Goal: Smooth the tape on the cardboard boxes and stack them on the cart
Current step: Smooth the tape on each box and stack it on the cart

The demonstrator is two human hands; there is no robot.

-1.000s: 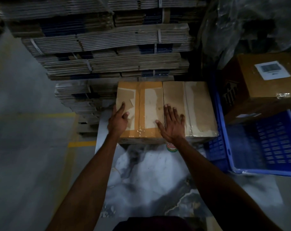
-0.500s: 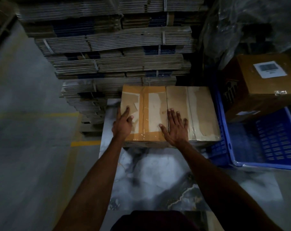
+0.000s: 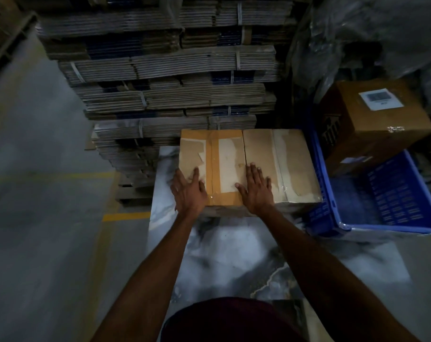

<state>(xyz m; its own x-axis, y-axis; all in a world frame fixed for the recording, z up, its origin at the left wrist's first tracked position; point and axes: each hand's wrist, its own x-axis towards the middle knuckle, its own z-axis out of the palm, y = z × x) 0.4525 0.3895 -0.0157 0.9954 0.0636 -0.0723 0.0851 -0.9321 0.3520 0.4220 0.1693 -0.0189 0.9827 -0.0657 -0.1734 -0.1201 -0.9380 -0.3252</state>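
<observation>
Two brown cardboard boxes stand side by side on a marble-patterned surface (image 3: 224, 248). The left box (image 3: 224, 156) carries a strip of brown tape (image 3: 212, 169) down its top, with torn pale patches beside it. The right box (image 3: 283, 159) has clear tape over its seam. My left hand (image 3: 188, 191) lies flat on the near left corner of the left box, fingers straight. My right hand (image 3: 256, 188) presses flat on the near edge where the two boxes meet.
A tall stack of bundled flat cardboard (image 3: 165, 77) rises directly behind the boxes. A blue plastic crate (image 3: 332, 193) stands to the right, with a labelled brown carton (image 3: 372, 124) tilted inside it. Grey concrete floor with yellow lines (image 3: 125, 215) lies to the left.
Both hands have slid toward me along the box tops to the near edge. The camera has tilted, so the boxes sit lower in view.
</observation>
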